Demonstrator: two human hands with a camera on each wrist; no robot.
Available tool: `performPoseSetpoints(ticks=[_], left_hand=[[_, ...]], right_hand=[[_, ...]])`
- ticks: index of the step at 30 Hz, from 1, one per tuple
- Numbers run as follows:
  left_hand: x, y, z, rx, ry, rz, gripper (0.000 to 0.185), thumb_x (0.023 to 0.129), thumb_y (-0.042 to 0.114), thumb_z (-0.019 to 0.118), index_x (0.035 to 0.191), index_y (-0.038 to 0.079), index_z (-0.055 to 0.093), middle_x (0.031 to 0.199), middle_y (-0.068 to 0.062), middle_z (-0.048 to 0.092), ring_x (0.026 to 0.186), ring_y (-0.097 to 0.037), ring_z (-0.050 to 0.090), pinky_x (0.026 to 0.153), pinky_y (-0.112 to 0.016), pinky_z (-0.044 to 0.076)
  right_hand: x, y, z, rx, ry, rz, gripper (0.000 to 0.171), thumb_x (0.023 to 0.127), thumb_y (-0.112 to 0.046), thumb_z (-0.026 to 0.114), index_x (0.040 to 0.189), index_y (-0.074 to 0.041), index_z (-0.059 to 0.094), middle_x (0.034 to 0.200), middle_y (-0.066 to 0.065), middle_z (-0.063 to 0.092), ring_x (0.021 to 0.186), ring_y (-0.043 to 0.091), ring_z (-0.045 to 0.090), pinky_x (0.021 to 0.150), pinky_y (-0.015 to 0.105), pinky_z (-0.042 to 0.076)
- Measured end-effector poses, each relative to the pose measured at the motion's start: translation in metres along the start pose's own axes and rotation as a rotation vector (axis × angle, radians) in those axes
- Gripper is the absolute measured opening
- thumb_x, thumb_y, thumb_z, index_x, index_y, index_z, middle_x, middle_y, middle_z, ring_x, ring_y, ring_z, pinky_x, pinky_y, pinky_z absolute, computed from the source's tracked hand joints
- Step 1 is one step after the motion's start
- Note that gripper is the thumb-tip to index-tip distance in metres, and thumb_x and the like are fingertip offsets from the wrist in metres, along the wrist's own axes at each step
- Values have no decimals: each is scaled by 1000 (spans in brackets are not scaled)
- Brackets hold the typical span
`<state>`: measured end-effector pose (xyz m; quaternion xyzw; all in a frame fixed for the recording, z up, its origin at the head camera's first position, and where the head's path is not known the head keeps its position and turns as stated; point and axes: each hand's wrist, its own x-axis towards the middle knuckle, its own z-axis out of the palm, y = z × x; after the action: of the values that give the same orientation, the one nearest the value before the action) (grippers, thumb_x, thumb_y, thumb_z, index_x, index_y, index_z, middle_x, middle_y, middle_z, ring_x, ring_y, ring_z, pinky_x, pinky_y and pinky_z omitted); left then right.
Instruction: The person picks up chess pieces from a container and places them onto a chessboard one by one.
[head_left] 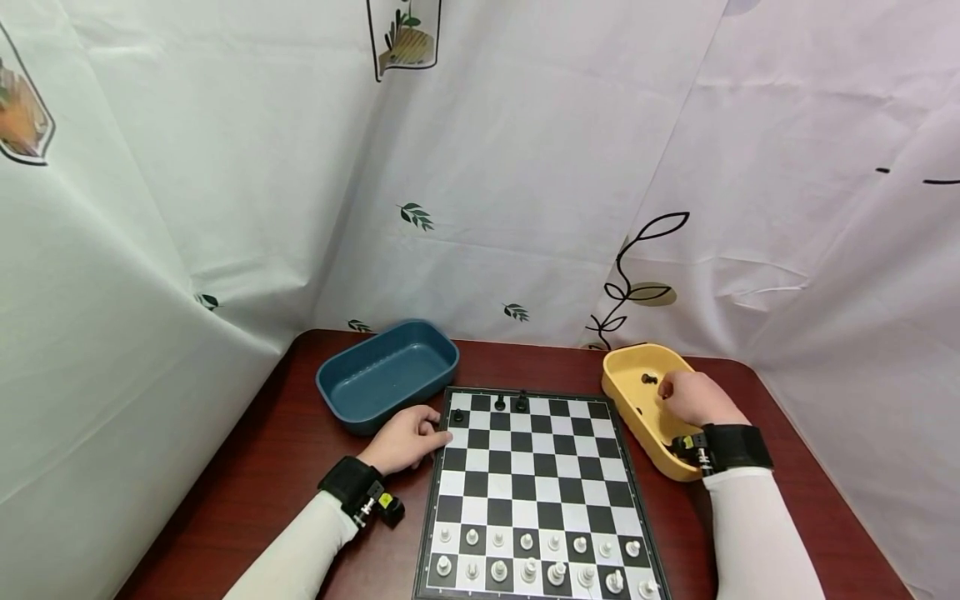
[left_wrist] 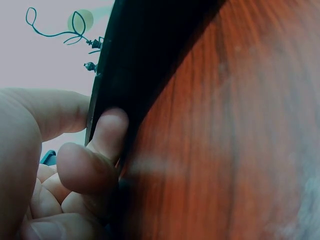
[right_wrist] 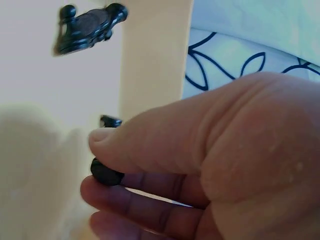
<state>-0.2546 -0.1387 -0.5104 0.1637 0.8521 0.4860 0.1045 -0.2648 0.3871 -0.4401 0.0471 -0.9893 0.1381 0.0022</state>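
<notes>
My left hand [head_left: 401,440] holds the left edge of the chessboard [head_left: 534,465], its thumb and a finger on either side of the edge in the left wrist view. Inside the yellow tray [head_left: 628,410], my right hand [head_left: 701,398] pinches a black chess piece [right_wrist: 106,172] between thumb and fingers, which cover part of it. Other black pieces [right_wrist: 90,25] lie on the tray floor just beyond. Three black pieces stand at the board's far left part, among them a pawn [head_left: 458,415]. White pieces [head_left: 527,542] fill the two rows nearest me.
A blue tray [head_left: 375,379] stands at the back left, close to the board's far corner. Dark red-brown table [head_left: 247,467] surrounds the board. White patterned cloth [head_left: 510,208] hangs behind and along the sides.
</notes>
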Motion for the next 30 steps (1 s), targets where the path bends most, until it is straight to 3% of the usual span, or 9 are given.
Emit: performPoseSetpoints(ticks=[10,17,25,30], left_hand=[[1,-2,1,-4,0,3,45,103,25,81,131,-6,64,71,0,65,44,-14,53,52,-33,52],[1,-2,1,2,0,-1,45,103,25,81,132,-6,64,71,0,65,45,-14,53,52,-33,51],[0,0,0,-2,0,3,46,102,24,81,131,-7,64,71,0,65,45,-14,52,52,-33,51],[1,-1,0,-5,-1,0,47,103,25,81,131,-7,64,71,0,65,45,-14,52,52,-33,52]], right_hand=[[-2,-15,-11,-25,127,-68,12,97,-4,77,106,3,81,100,18,79,91,38,73,86,62,58],[-2,-31,-18,7,208,-84,12,98,-5,77,109,1,80,103,19,77,88,35,70,81,58,57],[-1,-47,-16,40,355,-175,9,96,-3,79,105,-1,79,101,16,75,92,38,69,82,59,56],[-2,-61,-15,70,400,-233,10,96,-3,82,106,-1,79,102,15,75,91,37,71,78,56,56]])
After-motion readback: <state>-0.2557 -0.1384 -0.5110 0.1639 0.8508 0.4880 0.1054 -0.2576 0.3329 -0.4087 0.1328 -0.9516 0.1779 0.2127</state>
